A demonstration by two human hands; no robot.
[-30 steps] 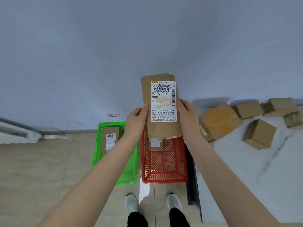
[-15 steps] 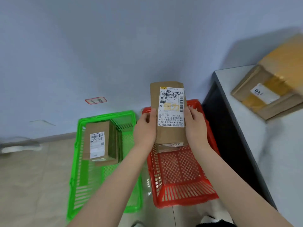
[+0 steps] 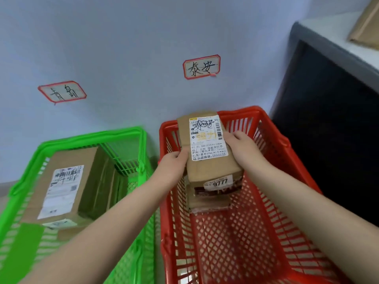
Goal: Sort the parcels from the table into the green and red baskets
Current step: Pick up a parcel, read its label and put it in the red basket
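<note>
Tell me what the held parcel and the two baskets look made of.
The held parcel: brown cardboard, matte, going by its creased folds; a white printed paper label is stuck on. The red basket and green basket: likely moulded plastic, slightly glossy, given the uniform lattice walls and sheen on the rims.

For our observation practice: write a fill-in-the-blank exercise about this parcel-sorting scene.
1. The left hand and right hand hold one parcel over the ___ basket.
2. The green basket stands ___ of the red basket.
3. The sign above the red basket is stuck on the ___.
Missing words: red; left; wall.
</note>
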